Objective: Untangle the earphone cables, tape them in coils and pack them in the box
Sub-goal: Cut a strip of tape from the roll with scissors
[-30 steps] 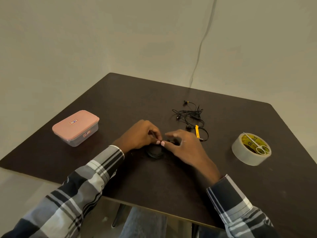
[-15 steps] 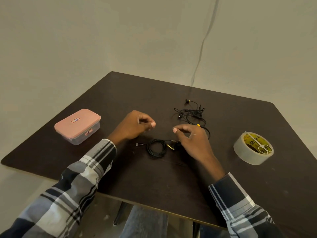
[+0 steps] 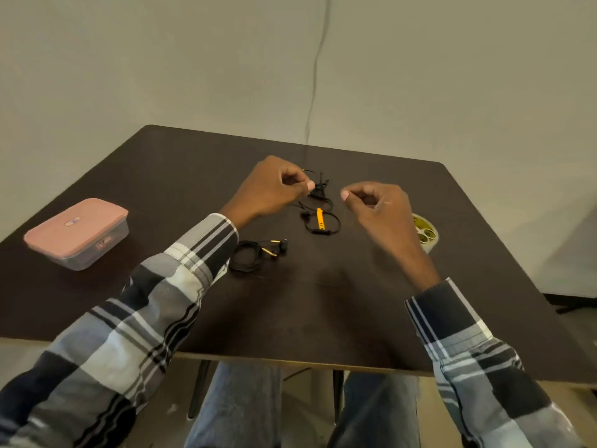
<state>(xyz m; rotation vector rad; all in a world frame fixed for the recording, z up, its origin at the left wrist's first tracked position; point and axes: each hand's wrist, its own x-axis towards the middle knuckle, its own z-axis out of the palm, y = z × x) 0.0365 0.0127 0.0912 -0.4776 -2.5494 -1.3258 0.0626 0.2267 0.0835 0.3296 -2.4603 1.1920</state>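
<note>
Hands [image 3: 326, 195] have risen off the coiled earphones [image 3: 250, 257].

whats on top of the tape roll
Small scissors with pale handles lie across the tape roll. The right hand covers the roll's left part, so the blades are mostly hidden.
</note>
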